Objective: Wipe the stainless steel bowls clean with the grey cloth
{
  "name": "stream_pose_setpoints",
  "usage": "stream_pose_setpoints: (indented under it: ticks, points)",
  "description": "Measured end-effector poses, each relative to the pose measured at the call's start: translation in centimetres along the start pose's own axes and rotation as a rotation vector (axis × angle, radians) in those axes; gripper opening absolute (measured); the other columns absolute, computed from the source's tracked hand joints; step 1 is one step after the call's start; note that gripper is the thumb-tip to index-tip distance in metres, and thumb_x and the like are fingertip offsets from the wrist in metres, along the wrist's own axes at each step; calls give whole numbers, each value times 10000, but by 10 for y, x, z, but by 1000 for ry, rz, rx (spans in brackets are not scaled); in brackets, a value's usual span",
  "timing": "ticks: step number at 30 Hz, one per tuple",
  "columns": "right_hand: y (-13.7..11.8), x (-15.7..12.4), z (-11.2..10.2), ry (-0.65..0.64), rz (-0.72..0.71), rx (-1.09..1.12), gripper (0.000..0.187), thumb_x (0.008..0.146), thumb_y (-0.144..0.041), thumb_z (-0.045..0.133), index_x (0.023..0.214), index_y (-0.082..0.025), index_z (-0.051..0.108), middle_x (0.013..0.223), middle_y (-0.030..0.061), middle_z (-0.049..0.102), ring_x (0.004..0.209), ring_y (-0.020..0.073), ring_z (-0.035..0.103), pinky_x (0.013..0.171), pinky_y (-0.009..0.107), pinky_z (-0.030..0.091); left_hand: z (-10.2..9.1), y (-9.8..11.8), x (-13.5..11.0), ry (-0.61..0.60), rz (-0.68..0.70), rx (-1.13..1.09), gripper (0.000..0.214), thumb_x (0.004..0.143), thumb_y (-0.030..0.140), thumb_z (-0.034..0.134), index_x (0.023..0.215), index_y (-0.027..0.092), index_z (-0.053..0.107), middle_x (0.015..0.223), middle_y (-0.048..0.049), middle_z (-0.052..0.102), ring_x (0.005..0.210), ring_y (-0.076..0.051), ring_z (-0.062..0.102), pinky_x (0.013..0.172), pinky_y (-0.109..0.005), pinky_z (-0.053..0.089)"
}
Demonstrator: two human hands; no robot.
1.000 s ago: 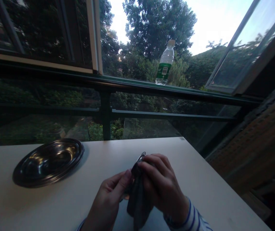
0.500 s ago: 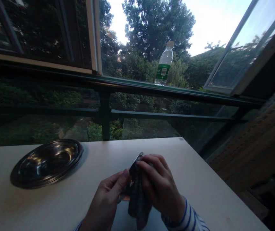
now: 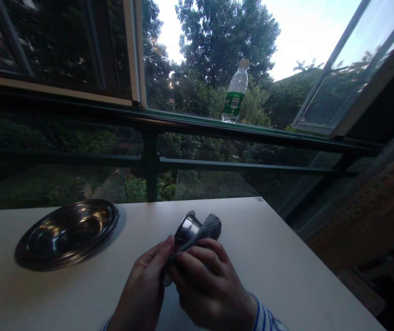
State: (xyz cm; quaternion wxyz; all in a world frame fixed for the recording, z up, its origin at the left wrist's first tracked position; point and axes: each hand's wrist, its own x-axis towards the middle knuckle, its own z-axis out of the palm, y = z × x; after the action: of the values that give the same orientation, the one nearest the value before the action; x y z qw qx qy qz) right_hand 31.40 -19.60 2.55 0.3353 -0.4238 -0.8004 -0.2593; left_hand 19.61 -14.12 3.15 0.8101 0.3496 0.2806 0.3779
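My left hand (image 3: 145,280) is closed on the rim of a small shiny metal bowl (image 3: 187,228), thumb on top, holding it tilted above the table. Bunched in my right hand (image 3: 210,282) is a dark grey cloth (image 3: 211,227), pressed against the bowl's near rim beside my left thumb. One end of the cloth sticks up past my right fingers. My hands hide the lower part of the bowl.
Wide shiny metal bowls (image 3: 69,234), apparently stacked, sit at the left of the white table (image 3: 286,276). Beyond the table runs a dark railing (image 3: 190,126). On the sill stands a clear plastic bottle (image 3: 235,94) with a green label, before an open window.
My right hand has moved down and left along the bowl's rim with the cloth, whose loose end now points up instead of hanging down. More of the bowl shows.
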Motion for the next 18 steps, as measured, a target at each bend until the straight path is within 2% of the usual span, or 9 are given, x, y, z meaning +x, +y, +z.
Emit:
stream_pose_setpoints:
  ticks: [2, 5, 7, 9, 12, 18]
  points:
    - [5, -2, -1, 15, 55, 2, 281, 747, -157, 515, 1020, -136, 579, 983, 67, 592, 900, 188, 483, 848, 378, 394, 2, 0, -1, 4, 16, 12, 205, 709, 316, 600, 797, 156, 695, 597, -2, 633, 579, -123, 537, 546, -216, 407]
    - [16, -4, -6, 21, 268, 58, 306, 785, -160, 474, 1080, -124, 544, 1035, 107, 549, 947, 212, 462, 814, 383, 421, 7, -2, -3, 15, 30, 36, 224, 676, 322, 629, 778, 135, 698, 621, -26, 650, 624, -157, 562, 555, -238, 413]
    - [23, -5, -8, 16, 425, 117, 308, 808, -131, 418, 1095, -135, 530, 1034, 108, 533, 961, 206, 458, 808, 373, 432, 10, -3, -5, 25, 34, 61, 216, 673, 307, 631, 774, 128, 699, 649, -38, 663, 673, -175, 578, 620, -263, 430]
    - [27, -6, -9, 5, 516, 162, 315, 821, -120, 386, 1105, -149, 521, 1025, 104, 526, 962, 200, 458, 810, 374, 436, 12, -3, -6, 38, 47, 90, 205, 676, 296, 627, 772, 130, 699, 659, -42, 671, 715, -188, 588, 715, -299, 431]
    - [26, -7, -10, -13, 489, 181, 341, 815, -130, 399, 1140, -160, 499, 1045, 104, 514, 969, 207, 452, 810, 395, 436, 11, -3, -6, 56, 56, 106, 208, 669, 300, 629, 774, 135, 698, 662, -48, 678, 758, -208, 595, 786, -341, 418]
    - [14, -8, -5, -12, 217, 81, 400, 771, -200, 481, 1167, -139, 488, 1093, 120, 521, 985, 238, 439, 799, 424, 426, 9, 1, -3, 129, 88, 103, 214, 614, 298, 665, 764, 149, 698, 661, -42, 678, 742, -219, 605, 699, -309, 459]
